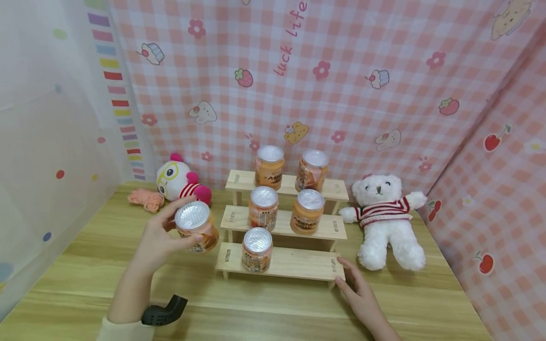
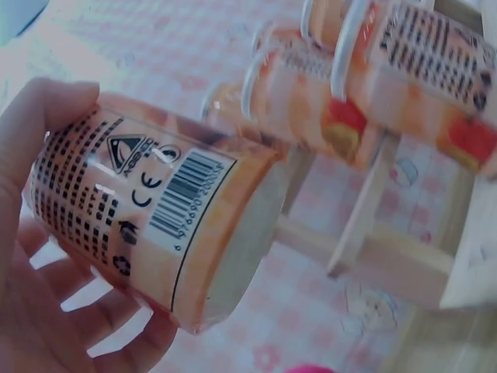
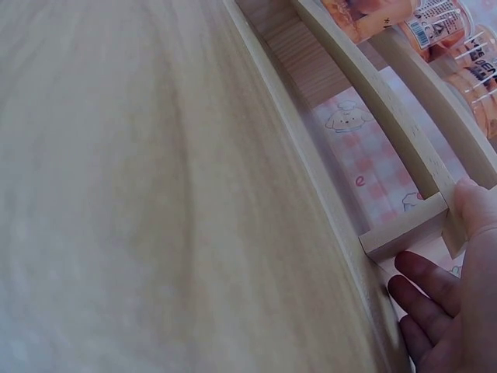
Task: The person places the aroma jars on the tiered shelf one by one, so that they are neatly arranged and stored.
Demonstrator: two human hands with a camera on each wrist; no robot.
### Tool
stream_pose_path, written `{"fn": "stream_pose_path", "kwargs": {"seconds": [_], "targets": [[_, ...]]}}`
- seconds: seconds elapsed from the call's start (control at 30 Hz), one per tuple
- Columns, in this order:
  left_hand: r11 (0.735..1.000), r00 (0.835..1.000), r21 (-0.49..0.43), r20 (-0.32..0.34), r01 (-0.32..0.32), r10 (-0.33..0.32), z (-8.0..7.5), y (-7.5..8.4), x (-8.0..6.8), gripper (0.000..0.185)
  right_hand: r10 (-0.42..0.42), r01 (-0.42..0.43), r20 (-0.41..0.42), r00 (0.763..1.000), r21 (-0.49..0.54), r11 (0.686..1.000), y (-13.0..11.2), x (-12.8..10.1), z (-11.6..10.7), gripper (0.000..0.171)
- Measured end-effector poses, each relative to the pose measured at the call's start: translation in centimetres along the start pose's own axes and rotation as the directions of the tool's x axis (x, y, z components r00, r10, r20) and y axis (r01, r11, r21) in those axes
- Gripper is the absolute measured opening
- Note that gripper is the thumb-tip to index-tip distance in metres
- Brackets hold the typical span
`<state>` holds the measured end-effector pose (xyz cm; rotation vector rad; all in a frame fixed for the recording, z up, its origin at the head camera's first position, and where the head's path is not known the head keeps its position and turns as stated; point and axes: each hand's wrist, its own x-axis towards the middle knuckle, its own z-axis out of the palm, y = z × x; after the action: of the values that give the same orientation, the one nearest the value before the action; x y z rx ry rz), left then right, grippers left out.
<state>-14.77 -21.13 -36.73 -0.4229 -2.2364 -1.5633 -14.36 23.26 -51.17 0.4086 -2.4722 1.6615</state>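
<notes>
My left hand (image 1: 159,239) holds an orange jar (image 1: 204,237) with a silver lid, left of the wooden three-step stand (image 1: 298,263). The thumb and fingers are around its side, and in the left wrist view the jar is tilted, with its barcode label (image 2: 190,198) and pale base showing. At the stand's right end, my right hand (image 1: 360,293) grips the lowest shelf, thumb and forefinger at its corner. One matching jar (image 1: 257,253) stands on that shelf, left of its middle. Two stand on the middle step, including a jar (image 1: 307,213), and two on top, including another jar (image 1: 269,169).
A white teddy bear (image 1: 386,220) in a striped sweater sits right of the stand. Behind my left hand lie a pink-and-white plush toy (image 1: 177,180) and a peach yarn bundle (image 1: 147,200). A pink checked cloth (image 1: 264,94) hangs behind the wood-grain table (image 1: 256,312).
</notes>
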Motion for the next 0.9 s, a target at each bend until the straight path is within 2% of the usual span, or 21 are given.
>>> {"fn": "stream_pose_path", "kwargs": {"seconds": [0.23,0.4,0.73,0.9], "targets": [[1.0,0.999,-0.002,-0.045,-0.016,0.016,1.3,1.9,-0.2,0.073,0.013,-0.013,0.003,1.0,0.014,1.0,-0.1,-0.1,-0.1,0.044],[0.999,0.998,-0.04,-0.057,-0.029,0.027,2.3,3.2,-0.4,0.075,0.01,-0.01,0.004,1.0,0.012,1.0,-0.2,-0.1,-0.1,0.044],[0.991,0.999,-0.131,0.012,-0.034,0.036,4.8,4.8,-0.4,0.077,0.003,-0.003,0.005,1.0,0.004,1.0,-0.2,0.0,-0.1,0.045],[0.985,0.999,-0.17,0.039,0.003,0.004,6.2,5.5,-0.1,0.079,0.011,-0.011,0.006,1.0,-0.01,1.0,-0.3,0.0,-0.2,0.044]]}}
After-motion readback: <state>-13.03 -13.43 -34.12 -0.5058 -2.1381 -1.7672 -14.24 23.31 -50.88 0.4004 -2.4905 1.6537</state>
